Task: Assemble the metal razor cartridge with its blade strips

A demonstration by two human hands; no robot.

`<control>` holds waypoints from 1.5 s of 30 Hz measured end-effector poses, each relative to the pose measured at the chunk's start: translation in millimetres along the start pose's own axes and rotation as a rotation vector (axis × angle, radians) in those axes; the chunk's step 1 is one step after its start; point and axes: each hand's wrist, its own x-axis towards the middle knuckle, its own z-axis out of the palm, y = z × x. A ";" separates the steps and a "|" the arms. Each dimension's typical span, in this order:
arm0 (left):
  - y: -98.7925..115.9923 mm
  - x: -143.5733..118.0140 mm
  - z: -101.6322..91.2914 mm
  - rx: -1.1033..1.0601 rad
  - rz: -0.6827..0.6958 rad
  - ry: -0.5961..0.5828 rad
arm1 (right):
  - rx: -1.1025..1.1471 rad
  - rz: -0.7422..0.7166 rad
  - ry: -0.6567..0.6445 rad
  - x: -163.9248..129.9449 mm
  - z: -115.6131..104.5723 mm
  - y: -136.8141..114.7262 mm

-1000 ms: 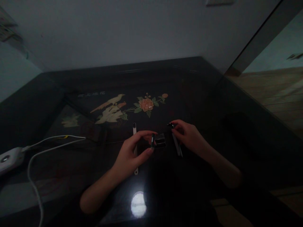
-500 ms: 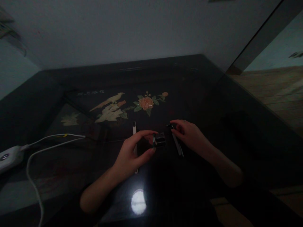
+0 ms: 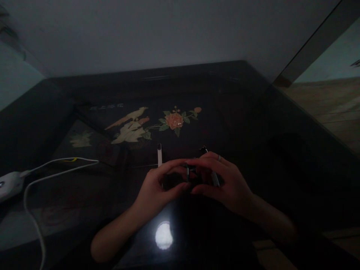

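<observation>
In the head view, my left hand pinches a small dark object with a thin green edge between thumb and fingers. My right hand curves around the object's other side, its fingertips and thumb meeting those of the left hand. The dimness and my fingers hide most of the object, so its kind is unclear. Beyond my left hand lies a narrow pale strip with a dark end, partly covered by that hand. A second pale strip, with a dark metal-looking end, lies mostly hidden behind my right hand.
The dark glossy table carries a bird-and-flower picture. At the left is a white power strip or adapter with a white cable. A pale wall rises behind the table.
My right hand has left the second pale strip's dark end and come left and nearer, onto the dark object. My left hand still holds that object. The view has shifted slightly.
</observation>
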 end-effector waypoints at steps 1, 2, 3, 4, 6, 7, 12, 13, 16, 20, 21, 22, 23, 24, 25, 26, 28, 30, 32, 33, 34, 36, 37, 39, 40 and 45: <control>-0.1 0.1 0.8 -0.017 -0.014 0.001 | -0.003 0.006 -0.001 -0.2 1.1 1.1; 0.1 0.3 1.7 -0.032 -0.030 0.005 | -0.006 0.010 0.000 -0.3 1.9 2.0; 0.7 0.5 2.6 -0.049 -0.049 0.008 | -0.010 0.012 0.002 -0.4 2.2 2.5; 1.5 0.7 3.5 -0.070 -0.069 0.011 | -0.013 0.013 0.002 -0.4 2.4 2.8; 3.7 0.9 5.2 -0.115 -0.107 0.020 | -0.018 0.009 0.003 -0.6 2.5 3.0; 4.6 0.8 6.0 -0.140 -0.122 0.024 | -0.022 0.006 0.004 -0.6 2.5 3.1; 4.5 1.5 7.4 -0.281 -0.182 0.007 | -0.050 -0.004 0.005 -0.3 2.9 4.3; 3.8 1.9 7.4 -0.310 -0.192 -0.003 | -0.057 -0.006 0.004 -0.1 3.1 4.6; 1.9 3.0 7.7 -0.378 -0.214 -0.020 | -0.084 -0.002 0.020 0.6 4.0 5.4; -0.8 2.6 9.5 -0.481 -0.248 -0.032 | -0.113 -0.027 0.048 0.5 5.2 6.4; -1.6 2.2 10.1 -0.510 -0.263 -0.034 | -0.118 -0.034 0.051 0.2 5.4 6.4; -2.2 1.9 10.6 -0.540 -0.280 -0.037 | -0.119 -0.038 0.051 -0.1 5.5 6.3; -2.7 1.6 10.9 -0.566 -0.300 -0.039 | -0.116 -0.037 0.049 -0.4 5.5 6.1; -3.0 1.4 11.2 -0.589 -0.319 -0.040 | -0.112 -0.031 0.046 -0.6 5.4 5.7; -3.0 1.3 11.3 -0.607 -0.334 -0.042 | -0.104 -0.024 0.041 -0.9 5.4 5.3; -2.8 1.4 11.3 -0.620 -0.346 -0.043 | -0.096 -0.015 0.037 -1.1 5.4 5.0; -2.1 1.9 11.0 -0.639 -0.365 -0.037 | -0.081 0.000 0.037 -1.5 5.8 4.4; -1.4 2.4 10.8 -0.659 -0.373 -0.010 | -0.071 0.007 0.038 -1.8 6.6 4.2; -1.1 3.0 10.7 -0.670 -0.385 0.022 | -0.068 0.002 0.029 -1.7 7.5 4.1; -1.2 3.2 10.8 -0.669 -0.393 0.034 | -0.071 -0.003 0.023 -1.5 7.8 4.0; -1.4 3.4 10.9 -0.664 -0.403 0.041 | -0.077 -0.007 0.017 -1.2 8.0 4.0; -2.1 3.8 11.0 -0.648 -0.417 0.047 | -0.092 -0.002 0.000 -0.5 7.7 4.0; -2.6 3.9 10.9 -0.639 -0.419 0.048 | -0.100 0.004 -0.008 -0.1 7.2 4.1; -3.4 3.9 10.5 -0.617 -0.419 0.045 | -0.110 0.010 -0.022 0.3 5.8 4.5; -3.7 3.8 10.2 -0.604 -0.421 0.038 | -0.113 0.008 -0.028 0.5 4.9 4.8; -2.9 4.3 7.8 -0.528 -0.438 0.011 | -0.110 -0.003 -0.072 1.1 0.2 5.2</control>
